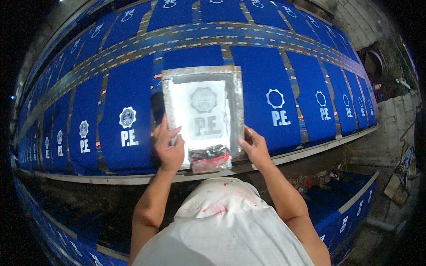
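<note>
A screen-printing frame (202,70) with worn, pale edges is held over a blue fabric panel (193,54) in front of me. Its whitish mesh (184,95) carries a grey scalloped badge above block lettering. Low inside the frame rests a red- and black-stained block (211,162), perhaps a squeegee. My left hand (171,147) is closed on the frame's left side, thumb over the face. On the opposite side my right hand (255,145) grips the edge. Whether the frame touches the cloth I cannot tell.
Left panels (126,84) bear white filled badges and lettering; right panels (262,71) show only a ring outline above lettering. Further blue panels (222,11) lie across the table's far side. A pale rail (306,154) edges the table. Another blue-covered table (350,226) stands behind, lower right.
</note>
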The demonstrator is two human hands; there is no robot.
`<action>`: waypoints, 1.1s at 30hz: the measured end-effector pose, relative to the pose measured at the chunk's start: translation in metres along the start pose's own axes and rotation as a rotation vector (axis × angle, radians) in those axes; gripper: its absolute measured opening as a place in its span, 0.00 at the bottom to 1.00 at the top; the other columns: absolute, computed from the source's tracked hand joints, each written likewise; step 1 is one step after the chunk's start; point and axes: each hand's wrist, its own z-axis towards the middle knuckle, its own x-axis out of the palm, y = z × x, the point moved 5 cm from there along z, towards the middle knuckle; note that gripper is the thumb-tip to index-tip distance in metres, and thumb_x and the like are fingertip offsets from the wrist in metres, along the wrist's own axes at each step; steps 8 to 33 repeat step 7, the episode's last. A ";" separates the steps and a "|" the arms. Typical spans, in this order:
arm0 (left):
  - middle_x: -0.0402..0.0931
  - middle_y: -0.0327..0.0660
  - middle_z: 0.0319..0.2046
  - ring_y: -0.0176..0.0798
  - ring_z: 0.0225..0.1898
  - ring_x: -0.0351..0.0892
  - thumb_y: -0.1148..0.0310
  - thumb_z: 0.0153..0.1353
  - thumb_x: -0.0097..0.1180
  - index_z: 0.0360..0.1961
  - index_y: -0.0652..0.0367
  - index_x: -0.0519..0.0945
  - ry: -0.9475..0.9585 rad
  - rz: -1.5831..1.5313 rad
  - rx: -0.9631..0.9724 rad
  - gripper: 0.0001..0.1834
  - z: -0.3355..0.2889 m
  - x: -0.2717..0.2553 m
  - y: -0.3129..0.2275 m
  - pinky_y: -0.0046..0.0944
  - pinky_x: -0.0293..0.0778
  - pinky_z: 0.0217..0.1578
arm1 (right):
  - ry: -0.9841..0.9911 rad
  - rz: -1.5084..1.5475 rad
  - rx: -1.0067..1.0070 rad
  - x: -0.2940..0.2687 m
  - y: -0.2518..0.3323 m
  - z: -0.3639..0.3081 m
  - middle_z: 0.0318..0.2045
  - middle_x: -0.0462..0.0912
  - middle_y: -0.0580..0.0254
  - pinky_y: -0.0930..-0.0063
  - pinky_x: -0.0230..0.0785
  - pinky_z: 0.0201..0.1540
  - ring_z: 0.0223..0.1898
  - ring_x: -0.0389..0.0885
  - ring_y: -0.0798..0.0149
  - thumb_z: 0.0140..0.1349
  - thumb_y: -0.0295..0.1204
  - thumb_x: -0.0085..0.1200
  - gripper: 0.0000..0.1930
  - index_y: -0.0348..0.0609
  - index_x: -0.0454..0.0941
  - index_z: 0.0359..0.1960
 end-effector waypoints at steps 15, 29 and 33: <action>0.71 0.64 0.84 0.56 0.82 0.76 0.94 0.63 0.65 0.55 0.67 0.89 -0.007 -0.337 -0.211 0.21 0.021 0.046 -0.023 0.53 0.72 0.81 | 0.095 0.126 -0.148 -0.056 0.027 -0.003 0.80 0.76 0.51 0.60 0.70 0.82 0.77 0.78 0.60 0.77 0.29 0.71 0.42 0.34 0.65 0.89; 0.71 0.64 0.84 0.56 0.82 0.76 0.94 0.63 0.65 0.55 0.67 0.89 -0.007 -0.337 -0.211 0.21 0.021 0.046 -0.023 0.53 0.72 0.81 | 0.095 0.126 -0.148 -0.056 0.027 -0.003 0.80 0.76 0.51 0.60 0.70 0.82 0.77 0.78 0.60 0.77 0.29 0.71 0.42 0.34 0.65 0.89; 0.71 0.64 0.84 0.56 0.82 0.76 0.94 0.63 0.65 0.55 0.67 0.89 -0.007 -0.337 -0.211 0.21 0.021 0.046 -0.023 0.53 0.72 0.81 | 0.095 0.126 -0.148 -0.056 0.027 -0.003 0.80 0.76 0.51 0.60 0.70 0.82 0.77 0.78 0.60 0.77 0.29 0.71 0.42 0.34 0.65 0.89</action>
